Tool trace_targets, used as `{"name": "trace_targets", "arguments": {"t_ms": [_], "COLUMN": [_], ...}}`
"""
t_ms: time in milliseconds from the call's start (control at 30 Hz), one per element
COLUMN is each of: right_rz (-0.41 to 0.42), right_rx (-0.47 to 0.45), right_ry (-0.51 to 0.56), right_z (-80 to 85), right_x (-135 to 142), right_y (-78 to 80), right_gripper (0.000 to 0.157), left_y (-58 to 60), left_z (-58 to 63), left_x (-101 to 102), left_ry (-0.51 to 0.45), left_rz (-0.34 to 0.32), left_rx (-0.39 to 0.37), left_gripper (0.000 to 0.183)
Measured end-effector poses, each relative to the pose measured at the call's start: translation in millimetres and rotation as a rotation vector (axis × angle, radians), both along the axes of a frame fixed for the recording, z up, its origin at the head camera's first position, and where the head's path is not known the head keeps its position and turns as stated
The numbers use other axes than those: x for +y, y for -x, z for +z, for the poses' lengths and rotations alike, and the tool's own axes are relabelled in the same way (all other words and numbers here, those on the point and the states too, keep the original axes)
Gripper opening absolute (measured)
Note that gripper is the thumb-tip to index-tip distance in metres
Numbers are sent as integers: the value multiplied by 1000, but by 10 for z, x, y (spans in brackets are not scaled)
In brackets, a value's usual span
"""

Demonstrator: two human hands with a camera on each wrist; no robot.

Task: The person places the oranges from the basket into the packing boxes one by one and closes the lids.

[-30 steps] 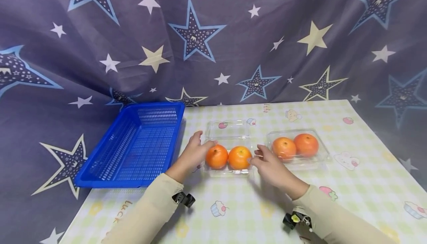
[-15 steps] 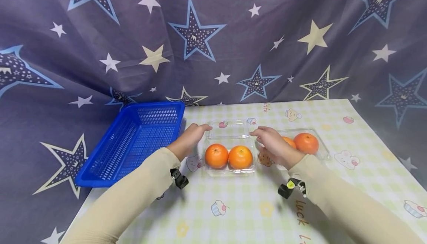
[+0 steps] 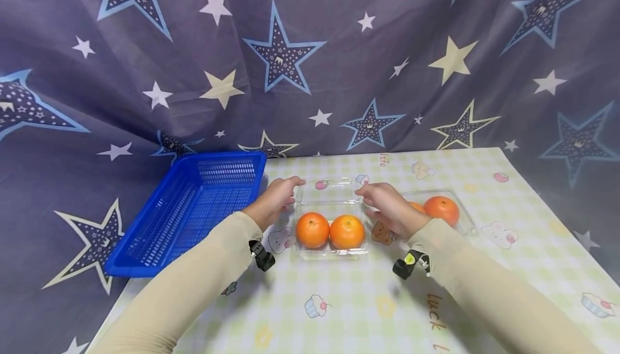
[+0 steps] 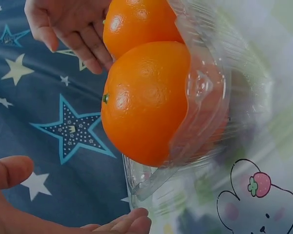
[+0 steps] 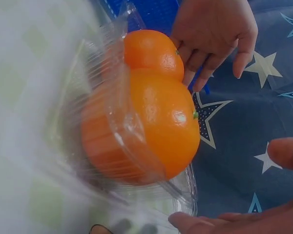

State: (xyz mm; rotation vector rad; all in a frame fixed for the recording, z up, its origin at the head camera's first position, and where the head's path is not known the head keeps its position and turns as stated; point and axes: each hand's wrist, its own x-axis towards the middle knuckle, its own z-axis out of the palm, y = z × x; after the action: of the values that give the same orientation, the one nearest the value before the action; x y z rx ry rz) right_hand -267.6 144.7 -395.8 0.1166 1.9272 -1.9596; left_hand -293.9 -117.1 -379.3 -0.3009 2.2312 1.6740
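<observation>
Two oranges [image 3: 312, 230] sit side by side in a clear plastic clamshell box [image 3: 356, 214] in the head view. Its lid [image 3: 334, 195] lies folded back behind them. On the lid's left side is my left hand [image 3: 276, 200], thumb raised and fingertips right at the edge. My right hand [image 3: 387, 203] mirrors it on the other side. In the left wrist view the left fingertips [image 4: 139, 219] are straight beside the clear plastic. The right fingertips [image 5: 183, 219] likewise meet the box's edge in the right wrist view, thumb held apart.
A blue plastic basket [image 3: 232, 155] stands at the left. To the right, another clear box [image 3: 465, 219] holds two oranges, one partly hidden by my right hand. Behind the checked tablecloth [image 3: 349, 295] hangs a star-patterned curtain [image 3: 310, 31].
Both hands have moved forward from beside the oranges to the sides of the folded-back lid. Since half a second ago the right hand has shifted slightly left. The oranges stay in the box.
</observation>
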Motion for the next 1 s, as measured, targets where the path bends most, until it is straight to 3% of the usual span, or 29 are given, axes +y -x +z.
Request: {"name": "trace_targets", "arguments": {"t_ms": [300, 500, 567, 667, 833, 1000], "right_rz": [7, 0, -4, -6, 0, -2], "right_rx": [22, 45, 52, 63, 92, 105], "right_ry": [26, 32, 30, 29, -8, -29], "right_z": [20, 15, 17, 21, 21, -10], "right_x": [-20, -11, -2, 4, -15, -20], "right_y": [8, -4, -1, 2, -3, -13], "right_gripper": [62, 20, 17, 27, 65, 79], "left_y": [34, 3, -11, -21, -27, -38], "left_z": [10, 29, 28, 17, 17, 9], "left_x": [-34, -39, -44, -53, -71, -78], "left_ry": [-7, -42, -57, -87, -124, -143], "left_rz": [17, 8, 1, -3, 6, 16], "left_rx": [-48, -54, -53, -50, -36, -18], "left_gripper": [78, 73, 70, 70, 73, 64]}}
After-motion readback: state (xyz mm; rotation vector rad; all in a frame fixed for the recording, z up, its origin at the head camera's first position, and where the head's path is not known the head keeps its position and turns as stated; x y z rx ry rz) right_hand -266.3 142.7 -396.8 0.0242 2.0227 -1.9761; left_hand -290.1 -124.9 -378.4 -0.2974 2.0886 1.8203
